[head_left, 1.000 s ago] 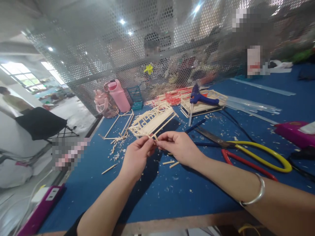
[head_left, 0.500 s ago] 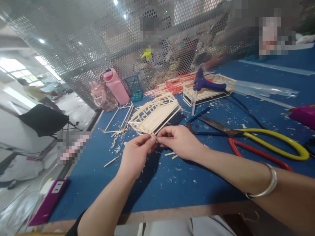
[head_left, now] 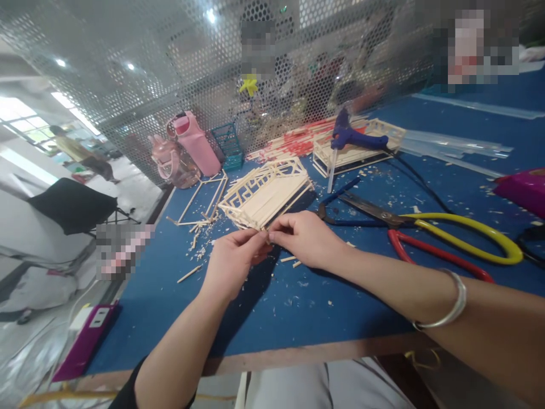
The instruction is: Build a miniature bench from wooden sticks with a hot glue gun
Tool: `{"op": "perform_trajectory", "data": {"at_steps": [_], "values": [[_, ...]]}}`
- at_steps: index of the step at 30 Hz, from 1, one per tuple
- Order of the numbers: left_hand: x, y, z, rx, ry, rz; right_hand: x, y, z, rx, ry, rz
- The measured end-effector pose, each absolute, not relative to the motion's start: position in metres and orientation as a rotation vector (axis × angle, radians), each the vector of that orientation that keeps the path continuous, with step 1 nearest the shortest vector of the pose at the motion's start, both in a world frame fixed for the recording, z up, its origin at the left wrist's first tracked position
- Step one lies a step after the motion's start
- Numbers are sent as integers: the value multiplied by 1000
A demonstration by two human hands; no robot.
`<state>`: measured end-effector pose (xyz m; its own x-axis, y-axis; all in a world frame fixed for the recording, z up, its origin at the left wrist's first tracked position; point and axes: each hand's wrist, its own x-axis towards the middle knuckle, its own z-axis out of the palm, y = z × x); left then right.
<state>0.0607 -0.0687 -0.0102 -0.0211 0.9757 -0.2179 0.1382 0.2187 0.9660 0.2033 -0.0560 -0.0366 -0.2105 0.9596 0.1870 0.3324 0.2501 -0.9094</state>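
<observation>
My left hand (head_left: pixel 232 258) and my right hand (head_left: pixel 310 241) meet fingertip to fingertip above the blue table. Both are closed in a pinch; whatever lies between the fingertips is too small and covered to make out. Just beyond them stands a tray-like wooden stick model (head_left: pixel 272 199) with a latticed side and a slatted floor. My fingertips are at its near end, and I cannot tell whether they touch it. Short cut sticks (head_left: pixel 189 274) lie to the left of my left hand, and more lie beneath my right hand.
Big scissors (head_left: pixel 385 218) with red and yellow handles and blue-handled pliers (head_left: pixel 327 213) lie right. A blue glue gun (head_left: pixel 357 138) rests on a second stick model (head_left: pixel 385 132). Behind stand pink bottles (head_left: pixel 198 145), a teal basket (head_left: pixel 232 150) and a perforated metal screen (head_left: pixel 170 62).
The camera view has shifted slightly, so the tabletop things sit a little higher and further left. My hands stay pinched together at the model's near end. A person in the background has moved.
</observation>
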Motion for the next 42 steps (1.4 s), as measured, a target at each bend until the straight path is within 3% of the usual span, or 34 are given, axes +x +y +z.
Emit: {"op": "perform_trajectory", "data": {"at_steps": [20, 29, 34, 42], "values": [[61, -69, -9, 997, 1272, 1045, 200, -55, -38, -1090, -1539, 910], [64, -67, -11, 1157, 1417, 1057, 200, -56, -36, -1163, -1665, 803], [63, -64, -9, 1164, 1443, 1104, 201, -52, -35, -1122, -1563, 961], [63, -65, -6, 1106, 1476, 1067, 202, -54, -34, -1133, -1566, 893]]}}
